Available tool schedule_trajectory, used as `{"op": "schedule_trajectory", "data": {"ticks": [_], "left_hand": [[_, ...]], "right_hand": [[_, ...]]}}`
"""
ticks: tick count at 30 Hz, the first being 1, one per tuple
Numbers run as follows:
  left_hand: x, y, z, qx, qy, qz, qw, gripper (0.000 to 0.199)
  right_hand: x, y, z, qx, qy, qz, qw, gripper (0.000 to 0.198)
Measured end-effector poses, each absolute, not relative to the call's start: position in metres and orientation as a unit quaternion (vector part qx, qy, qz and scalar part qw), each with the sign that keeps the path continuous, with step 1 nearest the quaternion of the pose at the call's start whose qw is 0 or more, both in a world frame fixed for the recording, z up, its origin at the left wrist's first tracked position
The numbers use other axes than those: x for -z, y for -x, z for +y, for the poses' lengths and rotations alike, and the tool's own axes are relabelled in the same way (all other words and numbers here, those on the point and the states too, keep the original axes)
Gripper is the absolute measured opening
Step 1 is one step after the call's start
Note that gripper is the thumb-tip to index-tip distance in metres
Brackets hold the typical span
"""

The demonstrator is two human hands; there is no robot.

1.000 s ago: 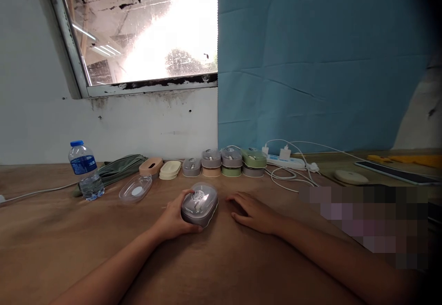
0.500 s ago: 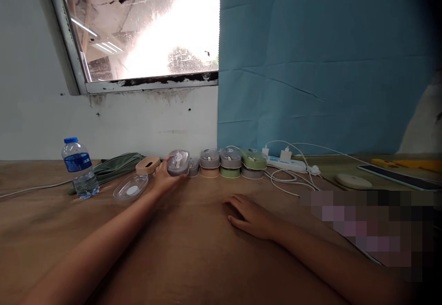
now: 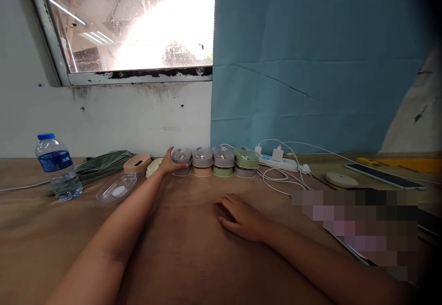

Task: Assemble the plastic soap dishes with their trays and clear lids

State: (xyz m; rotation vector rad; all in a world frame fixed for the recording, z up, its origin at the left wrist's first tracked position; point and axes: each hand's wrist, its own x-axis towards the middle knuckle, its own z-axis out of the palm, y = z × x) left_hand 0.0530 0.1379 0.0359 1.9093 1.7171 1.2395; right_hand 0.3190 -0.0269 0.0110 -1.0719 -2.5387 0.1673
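My left hand (image 3: pixel 168 163) reaches to the back of the table, its thumb and fingers around a small grey box with a clear lid (image 3: pixel 182 155). That box sits on top of another grey box (image 3: pixel 182 171), at the left end of a row of two-high stacks. Beside it stand a grey box (image 3: pixel 202 156) on an orange one, a grey box (image 3: pixel 223 156) on a green one, and a green box (image 3: pixel 246 156) on a grey one. My right hand (image 3: pixel 243 217) rests on the table, fingers loosely bent and thumb apart, holding nothing.
On the left are a water bottle (image 3: pixel 58 167), a green fabric pouch (image 3: pixel 103 166), an orange box part (image 3: pixel 137 163), a cream piece (image 3: pixel 154 167) and a clear lid (image 3: pixel 117 189). To the right lie a power strip (image 3: pixel 279 162) with white cables, a beige oval object (image 3: pixel 341 179) and a phone (image 3: pixel 383 176).
My left hand has brought the grey box down onto the lower grey box, lining it up with the row. The cream piece now shows. The view has shifted slightly right; my right hand stays resting.
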Motion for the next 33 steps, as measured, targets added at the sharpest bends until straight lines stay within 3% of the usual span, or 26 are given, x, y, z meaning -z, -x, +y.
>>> {"op": "schedule_trajectory", "data": {"ticks": [7,12,22,27,30,33], "left_hand": [[-0.038,-0.006,0.123,-0.369,-0.650,0.664,-0.021,0.044],[-0.022,0.010,0.108,-0.268,-0.717,0.641,-0.057,0.015],[-0.047,0.003,0.088,-0.322,-0.700,0.625,-0.123,0.029],[-0.047,-0.006,0.040,-0.342,-0.723,0.588,-0.118,0.031],[-0.035,-0.013,-0.001,-0.290,-0.820,0.492,-0.042,0.026],[-0.028,-0.020,-0.038,-0.200,-0.902,0.362,0.121,0.025]], "right_hand": [[-0.013,-0.317,-0.028,-0.065,0.386,-0.901,0.187,0.033],[-0.012,-0.318,-0.028,-0.074,0.382,-0.900,0.196,0.031],[-0.006,-0.319,-0.024,-0.084,0.389,-0.896,0.196,0.033],[-0.003,-0.320,-0.027,-0.030,0.399,-0.882,0.249,0.061],[-0.007,-0.320,-0.033,0.014,0.340,-0.902,0.266,0.074],[-0.012,-0.319,-0.037,0.028,0.274,-0.931,0.241,0.069]]}}
